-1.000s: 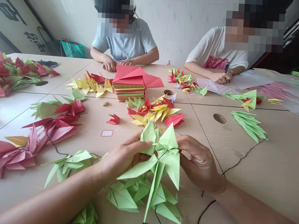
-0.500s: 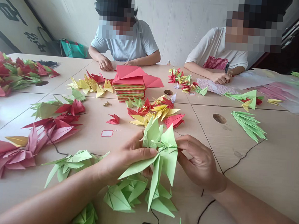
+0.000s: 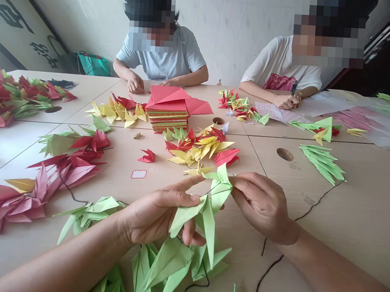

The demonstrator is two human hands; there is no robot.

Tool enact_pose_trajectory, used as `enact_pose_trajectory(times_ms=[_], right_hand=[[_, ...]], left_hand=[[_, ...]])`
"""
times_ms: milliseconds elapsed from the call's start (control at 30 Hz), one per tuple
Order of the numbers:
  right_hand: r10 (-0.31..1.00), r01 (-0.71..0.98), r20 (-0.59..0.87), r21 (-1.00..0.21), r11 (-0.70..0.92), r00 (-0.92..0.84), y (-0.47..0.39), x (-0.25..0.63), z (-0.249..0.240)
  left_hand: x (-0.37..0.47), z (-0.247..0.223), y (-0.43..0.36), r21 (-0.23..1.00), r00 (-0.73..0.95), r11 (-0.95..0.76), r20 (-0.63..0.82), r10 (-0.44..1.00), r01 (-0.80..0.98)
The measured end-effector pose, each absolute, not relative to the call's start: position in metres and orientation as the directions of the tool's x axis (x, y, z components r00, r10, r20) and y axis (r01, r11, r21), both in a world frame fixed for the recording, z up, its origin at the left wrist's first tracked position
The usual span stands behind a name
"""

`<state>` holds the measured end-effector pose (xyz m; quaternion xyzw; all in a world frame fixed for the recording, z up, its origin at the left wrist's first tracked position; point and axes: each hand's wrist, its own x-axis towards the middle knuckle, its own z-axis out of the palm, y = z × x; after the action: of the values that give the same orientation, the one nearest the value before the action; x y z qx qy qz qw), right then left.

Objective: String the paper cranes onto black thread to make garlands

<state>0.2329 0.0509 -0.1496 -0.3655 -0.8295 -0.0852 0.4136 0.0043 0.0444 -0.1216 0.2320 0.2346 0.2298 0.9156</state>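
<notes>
Light green folded-paper pieces hang on a black cord above the table's near middle. My left hand [image 3: 164,210] pinches one green piece [image 3: 208,224] between thumb and fingers. At its right, my right hand [image 3: 266,205] holds the edge of another green piece [image 3: 221,189] with its fingertips. A short stretch of dark cord shows between the two pieces. Below my left hand more green folded pieces [image 3: 171,268] hang or rest in a cluster. Black cord [image 3: 268,271] runs down below my right hand, and another strand [image 3: 317,204] reaches toward a green bundle [image 3: 322,162].
A red-topped stack of paper [image 3: 167,111] stands mid-table, with red and yellow folded pieces [image 3: 208,149] before it. Strings of pink, red and green pieces [image 3: 43,189] lie left. Across the table [image 3: 247,162], two people sit; one holds a pen [image 3: 294,87].
The green pieces between my hands have spread apart along the cord, and some have dropped below my left hand. My right hand has stayed nearly in place.
</notes>
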Motion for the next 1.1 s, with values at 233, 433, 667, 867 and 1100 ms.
enact_pose_trajectory(times_ms=[233, 433, 667, 867, 1100], right_hand=[[0.552, 0.744, 0.744, -0.112, 0.659, -0.377, 0.055, 0.234, -0.151], [0.594, 0.781, 0.733, -0.14, 0.608, -0.331, 0.058, 0.234, -0.153], [0.694, 0.726, 0.662, -0.327, 0.605, -0.281, 0.052, 0.229, -0.154], [0.765, 0.661, 0.577, -0.46, 0.593, -0.286, 0.051, 0.228, -0.153], [0.514, 0.412, 0.645, -0.319, 0.854, -0.566, 0.044, 0.229, -0.145]], left_hand=[[0.003, -0.118, 0.041, 0.56, 0.824, 0.799, -0.332, 0.459, -0.22], [0.007, -0.12, 0.037, 0.622, 0.865, 0.765, -0.282, 0.415, -0.164], [0.011, -0.12, 0.035, 0.664, 0.821, 0.736, -0.342, 0.457, -0.134], [0.012, -0.12, 0.039, 0.685, 0.693, 0.688, -0.376, 0.616, -0.24], [0.014, -0.124, 0.04, 0.748, 0.624, 0.614, -0.358, 0.694, -0.254]])
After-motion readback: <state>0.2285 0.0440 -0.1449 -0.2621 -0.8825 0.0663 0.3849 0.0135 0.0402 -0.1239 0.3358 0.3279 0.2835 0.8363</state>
